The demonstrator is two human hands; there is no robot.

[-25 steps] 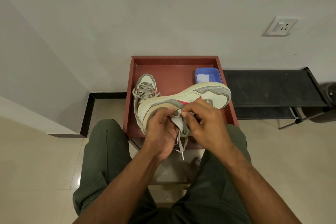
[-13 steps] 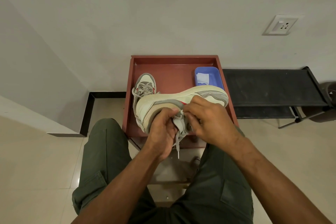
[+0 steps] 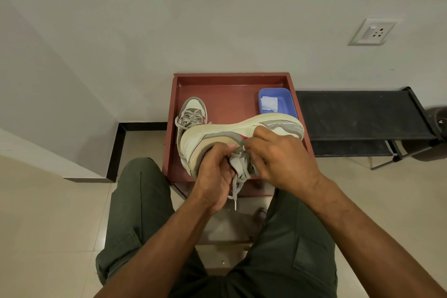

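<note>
Sneaker (image 3: 217, 135) lies on its side over the near edge of the red tray (image 3: 229, 77). Our left hand (image 3: 212, 176) curls round its collar and our right hand (image 3: 280, 157) pinches the grey lace (image 3: 235, 191), whose end dangles below. The other sneaker (image 3: 192, 113) sits just behind, inside the tray.

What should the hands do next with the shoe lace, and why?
Probably the right hand should tug the lace it pinches a little way through, since the left hand grips the sneaker tipped on its side above the tray, and one lace end hangs loose below.
</note>
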